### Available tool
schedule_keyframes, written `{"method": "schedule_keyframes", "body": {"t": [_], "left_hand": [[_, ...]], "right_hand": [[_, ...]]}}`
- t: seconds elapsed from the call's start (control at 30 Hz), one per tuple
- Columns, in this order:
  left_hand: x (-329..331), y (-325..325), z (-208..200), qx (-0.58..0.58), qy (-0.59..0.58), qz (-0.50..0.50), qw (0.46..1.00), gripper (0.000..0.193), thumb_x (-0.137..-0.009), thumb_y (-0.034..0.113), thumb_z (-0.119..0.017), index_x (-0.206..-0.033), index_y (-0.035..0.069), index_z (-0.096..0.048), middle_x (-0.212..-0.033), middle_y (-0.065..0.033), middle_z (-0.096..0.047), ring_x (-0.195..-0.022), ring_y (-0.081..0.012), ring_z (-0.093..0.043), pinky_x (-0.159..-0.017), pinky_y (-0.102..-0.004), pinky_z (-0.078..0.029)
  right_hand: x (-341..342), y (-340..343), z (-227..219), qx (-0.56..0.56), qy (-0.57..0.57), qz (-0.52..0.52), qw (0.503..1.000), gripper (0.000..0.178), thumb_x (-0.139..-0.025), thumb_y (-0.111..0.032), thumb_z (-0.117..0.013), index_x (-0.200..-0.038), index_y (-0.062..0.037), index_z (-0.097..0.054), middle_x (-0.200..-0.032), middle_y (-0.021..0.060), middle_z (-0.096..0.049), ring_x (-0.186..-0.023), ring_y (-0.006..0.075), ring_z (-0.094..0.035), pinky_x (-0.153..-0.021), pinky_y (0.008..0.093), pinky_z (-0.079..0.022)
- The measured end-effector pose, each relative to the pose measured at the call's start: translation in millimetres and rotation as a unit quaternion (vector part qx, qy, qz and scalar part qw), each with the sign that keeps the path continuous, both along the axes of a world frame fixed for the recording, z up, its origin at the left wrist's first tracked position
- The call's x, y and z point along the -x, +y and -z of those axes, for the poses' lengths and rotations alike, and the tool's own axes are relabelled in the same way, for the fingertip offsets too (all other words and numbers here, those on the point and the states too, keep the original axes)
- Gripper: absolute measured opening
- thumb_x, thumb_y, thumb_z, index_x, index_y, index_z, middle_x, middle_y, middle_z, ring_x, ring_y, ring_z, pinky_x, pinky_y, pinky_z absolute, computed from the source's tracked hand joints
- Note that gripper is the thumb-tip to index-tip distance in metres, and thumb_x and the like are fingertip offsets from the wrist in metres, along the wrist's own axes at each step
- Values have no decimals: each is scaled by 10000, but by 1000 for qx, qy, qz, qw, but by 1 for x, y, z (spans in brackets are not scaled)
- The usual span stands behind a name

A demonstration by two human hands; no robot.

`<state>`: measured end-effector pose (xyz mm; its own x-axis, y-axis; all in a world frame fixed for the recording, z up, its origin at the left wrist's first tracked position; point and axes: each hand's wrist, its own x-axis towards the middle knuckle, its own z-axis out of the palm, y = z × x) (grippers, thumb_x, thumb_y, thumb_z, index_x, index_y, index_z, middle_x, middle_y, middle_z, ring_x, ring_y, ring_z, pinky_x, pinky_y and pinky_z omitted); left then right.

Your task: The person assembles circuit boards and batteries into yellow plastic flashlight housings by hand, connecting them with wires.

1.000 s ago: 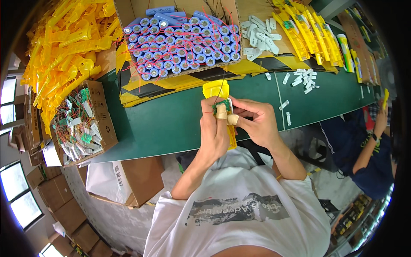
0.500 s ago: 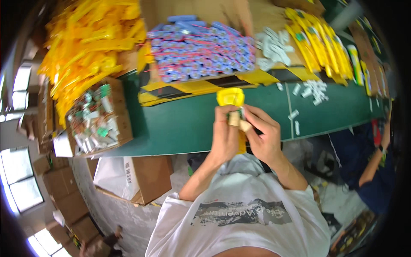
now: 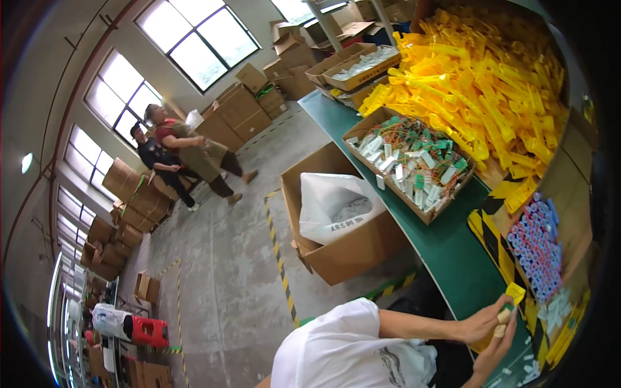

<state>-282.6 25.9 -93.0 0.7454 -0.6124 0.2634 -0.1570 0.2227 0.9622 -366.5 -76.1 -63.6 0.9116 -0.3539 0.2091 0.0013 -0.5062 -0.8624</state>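
At the near right, over the edge of a green table (image 3: 435, 242), a yellow casing (image 3: 515, 292) is held between the left hand (image 3: 482, 324) and the right hand (image 3: 499, 351), both closed around it, close together. Blue cylindrical cells (image 3: 535, 242) are clustered just beyond, a large heap of yellow shells (image 3: 466, 90) is piled farther off, and two people (image 3: 194, 152) are seen at the far left.

On the grey floor (image 3: 223, 284), an open carton (image 3: 356, 258) with a white bag (image 3: 333, 204) inside, near yellow-and-black tape (image 3: 277, 249). Farther back, two people (image 3: 202, 158) close together, near stacked cartons (image 3: 236, 119) below bright windows (image 3: 200, 40).
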Motion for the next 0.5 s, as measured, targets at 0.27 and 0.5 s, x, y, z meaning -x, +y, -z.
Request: {"method": "schedule_keyframes", "body": {"t": [0.27, 0.5], "left_hand": [[4, 41, -50, -93, 201, 298, 929, 837, -1013, 630, -243, -1524, 211, 271, -1364, -234, -478, -878, -285, -652, -856, -383, -518], [31, 59, -47, -87, -4, 74, 993, 744, -1029, 253, -513, -1544, 88, -1, -1054, -149, -586, -672, -171, -608, -675, -310, -492]], "right_hand": [[15, -30, -48, 96, 100, -71, 988, 727, -745, 32, -660, -1431, 22, -422, -1128, 173, -542, -1080, 330, -578, -910, 385, -458], [56, -124, -8, -6, 21, 103, 994, 612, -849, 100, -572, -1438, -1, -441, -1429, 161, -484, -1277, 255, -498, -1057, 343, -393]]}}
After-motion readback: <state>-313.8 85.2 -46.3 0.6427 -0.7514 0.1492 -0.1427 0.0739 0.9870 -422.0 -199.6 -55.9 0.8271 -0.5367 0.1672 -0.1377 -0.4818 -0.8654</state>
